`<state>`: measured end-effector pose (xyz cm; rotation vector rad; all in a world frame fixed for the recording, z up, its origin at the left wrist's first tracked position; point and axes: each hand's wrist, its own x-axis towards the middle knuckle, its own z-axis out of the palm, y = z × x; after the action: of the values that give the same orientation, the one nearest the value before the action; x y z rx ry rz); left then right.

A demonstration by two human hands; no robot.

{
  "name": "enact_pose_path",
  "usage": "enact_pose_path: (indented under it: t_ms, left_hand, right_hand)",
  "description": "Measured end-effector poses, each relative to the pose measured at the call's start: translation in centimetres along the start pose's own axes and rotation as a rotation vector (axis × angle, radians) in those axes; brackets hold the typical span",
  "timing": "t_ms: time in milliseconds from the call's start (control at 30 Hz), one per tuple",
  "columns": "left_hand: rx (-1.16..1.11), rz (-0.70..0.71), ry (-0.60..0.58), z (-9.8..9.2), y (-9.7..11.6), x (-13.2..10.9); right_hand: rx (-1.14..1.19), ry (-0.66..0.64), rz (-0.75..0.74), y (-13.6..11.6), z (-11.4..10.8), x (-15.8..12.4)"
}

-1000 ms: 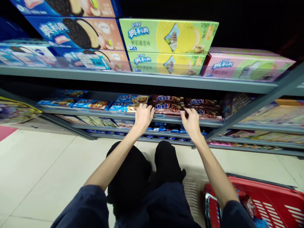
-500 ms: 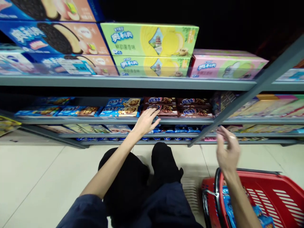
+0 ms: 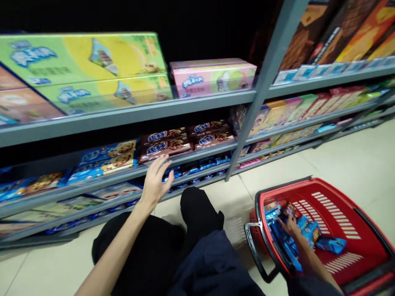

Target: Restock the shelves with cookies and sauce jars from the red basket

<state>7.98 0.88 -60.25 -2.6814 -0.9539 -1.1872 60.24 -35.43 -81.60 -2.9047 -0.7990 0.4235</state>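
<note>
My left hand (image 3: 156, 181) is open, fingers apart, in front of the shelf edge just below the brown cookie packets (image 3: 168, 148). Nothing is in it. Inside the red shopping basket (image 3: 367, 222), on the floor to the right, my right hand (image 3: 291, 227) is closed on a brown cookie packet (image 3: 290, 209). Several blue cookie packets (image 3: 331, 244) lie around that hand in the basket. More blue cookie packets (image 3: 105, 158) sit on the shelf, left of the brown ones.
Green-yellow boxes (image 3: 123, 88) and a pink box (image 3: 212, 78) stand on the shelf above. A grey shelf upright (image 3: 262, 86) divides the bays, with more boxes to the right. The basket's black handle (image 3: 259, 255) hangs toward my knees.
My view has turned right. My right hand has gone from beside the shelf down into the basket. My left hand has moved slightly lower, away from the brown packets.
</note>
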Motion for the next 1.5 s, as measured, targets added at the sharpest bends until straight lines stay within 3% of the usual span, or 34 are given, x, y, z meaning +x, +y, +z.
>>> enact_pose_path:
  t_ms: [133, 300, 400, 500, 633, 767, 833, 900, 967, 1000, 1067, 1100, 1167, 1267, 1333, 1400, 1500]
  left_hand:
    - [-0.077, -0.013, -0.097, 0.5, 2.6, -4.7]
    - [-0.203, -0.123, -0.191, 1.7, 5.6, -9.4]
    - [-0.319, -0.148, -0.261, 2.9, 7.6, -10.1]
    - [-0.404, -0.176, -0.294, 4.2, 9.5, -10.0]
    - [-0.500, -0.325, -0.362, 4.5, 11.4, -10.0]
    - [-0.669, -0.636, -0.375, 4.4, 14.2, -9.1]
    - [-0.807, -0.801, -0.362, 4.3, 16.5, -8.0]
    - [-1.003, -0.960, -0.357, 4.1, 19.4, -6.6]
    - [-1.217, -1.111, -0.362, 3.7, 22.6, -5.2]
    - [-1.320, -1.170, -0.366, 3.4, 24.0, -4.5]
    - [-1.508, -1.238, -0.372, 2.6, 26.1, -3.5]
    - [-1.575, -1.244, -0.356, 2.3, 26.7, -3.2]
    - [-1.590, -1.263, -0.251, 1.5, 26.6, -3.4]
    - [-1.328, -1.398, 0.039, 0.2, 24.0, -5.3]
    - [-1.171, -1.486, 0.212, -0.9, 21.4, -6.9]
    - [-1.119, -1.505, 0.361, -2.3, 18.8, -7.7]
    - [-1.145, -1.424, 0.505, -4.9, 15.5, -6.6]
  right_hand:
    - [-0.088, -0.101, 0.091, -1.6, 0.4, -0.3]
    - [-0.068, -0.066, 0.019, -0.7, -2.3, 1.2]
    - [-0.056, -0.099, -0.020, 0.0, -2.6, 1.2]
    - [-0.068, -0.152, 0.025, 0.1, -1.4, 0.6]
    - [-0.039, -0.136, 0.052, -0.8, -0.7, -0.1]
    - [0.056, 0.010, -0.034, -1.0, -2.6, -0.4]
    - [0.181, 0.198, -0.037, -1.4, -4.8, -1.4]
    - [0.385, 0.472, -0.038, -2.8, -7.5, -3.6]
    - [0.564, 0.687, -0.170, -5.8, -10.2, -6.8]
    - [0.615, 0.730, -0.313, -7.9, -11.3, -8.6]
    - [0.644, 0.674, -0.699, -12.8, -12.5, -12.4]
    - [0.649, 0.581, -0.919, -15.4, -12.6, -14.2]
    - [0.644, 0.444, -1.304, -20.5, -11.9, -17.8]
    - [0.703, 0.330, -1.595, -26.9, -10.4, -21.9]
    - [0.713, 0.184, -1.731, -29.9, -10.2, -23.1]
    - [0.796, 0.095, -1.707, -32.0, -11.0, -23.0]
    - [1.019, 0.111, -1.335, -34.2, -13.5, -21.0]
